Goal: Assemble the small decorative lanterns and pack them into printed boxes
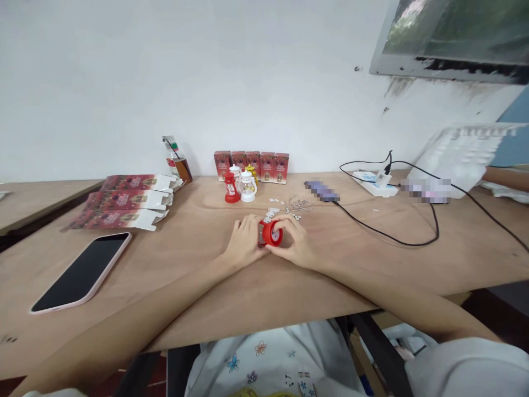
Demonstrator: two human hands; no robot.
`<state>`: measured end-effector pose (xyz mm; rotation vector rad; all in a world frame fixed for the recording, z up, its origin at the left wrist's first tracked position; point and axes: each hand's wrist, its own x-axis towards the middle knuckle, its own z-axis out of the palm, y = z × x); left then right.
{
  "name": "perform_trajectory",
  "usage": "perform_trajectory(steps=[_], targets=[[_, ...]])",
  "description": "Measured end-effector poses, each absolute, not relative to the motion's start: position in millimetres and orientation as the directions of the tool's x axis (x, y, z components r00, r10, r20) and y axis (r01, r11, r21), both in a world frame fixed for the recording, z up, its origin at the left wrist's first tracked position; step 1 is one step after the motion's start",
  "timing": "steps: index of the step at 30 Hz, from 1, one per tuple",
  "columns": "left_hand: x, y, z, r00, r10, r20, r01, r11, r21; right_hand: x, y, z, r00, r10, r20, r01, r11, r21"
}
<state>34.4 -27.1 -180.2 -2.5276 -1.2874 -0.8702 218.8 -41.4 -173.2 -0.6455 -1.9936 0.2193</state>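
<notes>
Between my two hands, just above the wooden table (231, 286), a small red lantern (278, 238) lies on its side with its base turned toward me. My left hand (244, 240) is closed around the lantern's body. The thumb and fingers of my right hand (295, 242) grip the rim of the base, where a pale round insert shows. Past my hands lie small white pieces (270, 214) and a scatter of small metal parts (300, 205). Farther back stand a red lantern (231, 188), a white lantern (248, 187), another white one behind, and a gold lantern (251, 172).
Several red printed boxes (253, 163) stand against the wall. Flattened cartons (128, 201) and a phone (82, 273) lie at left, near a bottle (172, 151) and brown container (183, 170). At right are a cabled phone (322, 191), a power strip (374, 184) and a white crate (458, 154).
</notes>
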Motion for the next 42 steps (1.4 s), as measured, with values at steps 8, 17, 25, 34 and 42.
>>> perform_trajectory(steps=[8, 17, 25, 34, 42], targets=[[33.7, -31.5, -171.5, 0.484, 0.736, 0.473, 0.81, -0.582, 0.076, 218.0, -33.5, -177.5, -0.301, 0.64, 0.707, 0.308, 0.767, -0.563], [39.9, -34.3, -171.5, 0.369, 0.838, 0.403, 0.859, -0.473, 0.197, 212.3, -21.0, -189.2, -0.245, 0.822, 0.514, 0.044, 0.539, -0.841], [26.0, -13.3, -180.2, -0.151, 0.914, 0.376, 0.547, -0.239, 0.802, 225.3, -4.2, -180.1, -0.01, 0.998, 0.056, -0.576, 0.04, -0.816], [42.6, -29.1, -180.0, 0.234, 0.942, 0.242, -0.084, -0.228, 0.97, 209.9, -26.0, -188.4, -0.296, 0.884, 0.363, -0.156, 0.33, -0.931], [37.7, -20.0, -173.8, 0.108, 0.992, 0.063, -0.387, -0.016, 0.922, 227.4, -11.5, -187.9, -0.289, 0.789, 0.542, 0.249, 0.608, -0.754]])
